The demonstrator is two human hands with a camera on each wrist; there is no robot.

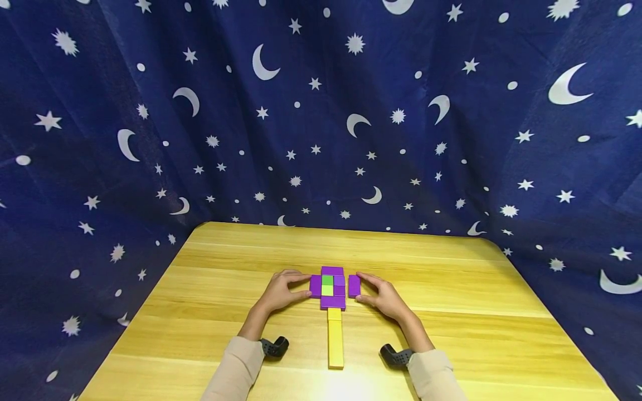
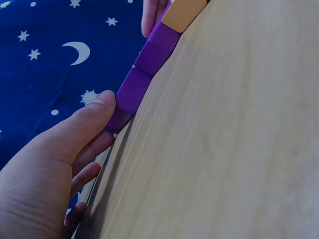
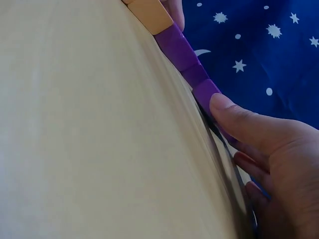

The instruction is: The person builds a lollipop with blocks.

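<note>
Between finger and thumb, my left hand [image 1: 282,292] holds the ends of a purple block [image 1: 315,286] at the left side of a block cluster. My right hand [image 1: 385,297] pinches another purple block [image 1: 354,286], set a narrow gap from the cluster's right side. Inside the cluster sit a green block [image 1: 327,280], a lime block [image 1: 327,291] and violet blocks [image 1: 339,280]. One purple block [image 1: 332,271] lies along the far side, one [image 1: 333,302] along the near side. The left thumb [image 2: 102,102] and right thumb [image 3: 224,104] touch their blocks in the wrist views.
A short yellow block [image 1: 334,314] and a long yellow block [image 1: 335,345] run in line from the cluster toward the person. Everything lies on a wooden table [image 1: 241,250]. A dark blue curtain [image 1: 321,122] with moons and stars hangs behind it.
</note>
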